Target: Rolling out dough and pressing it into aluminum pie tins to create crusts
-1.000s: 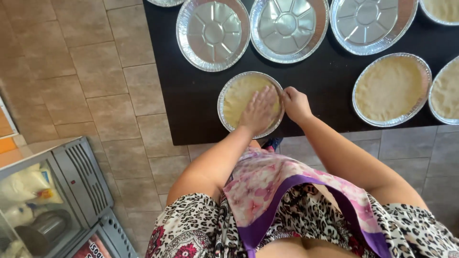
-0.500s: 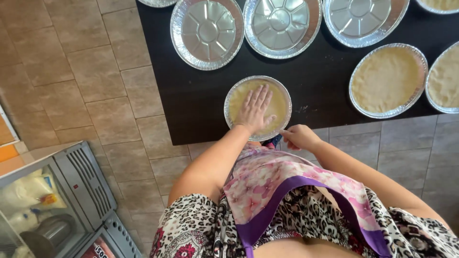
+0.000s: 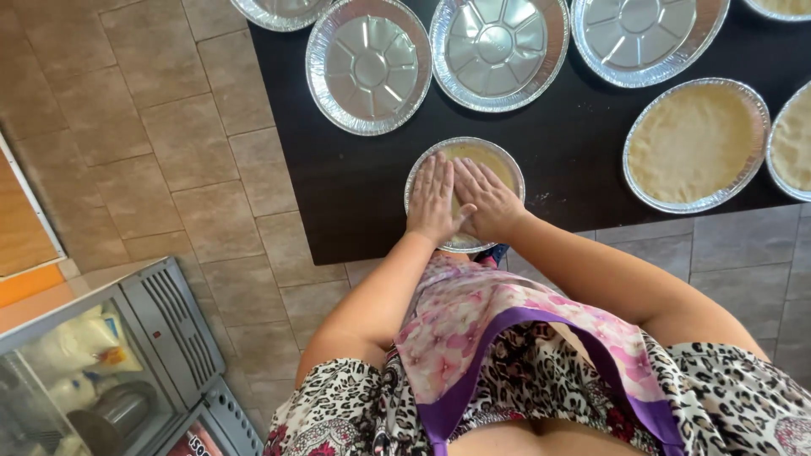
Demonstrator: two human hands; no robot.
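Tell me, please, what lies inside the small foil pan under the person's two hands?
Pale yellow dough shows at the far side of the small foil pan. The left hand and right hand lie flat on it, covering the middle and near part.

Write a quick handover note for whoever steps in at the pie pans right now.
Left hand and right hand: both flat, palms down, side by side on the dough in the small foil pan at the near edge of the black table.
Done: two pans already lined with dough on the right.
Left: the small pan is under the hands; three empty foil pans wait along the far side.
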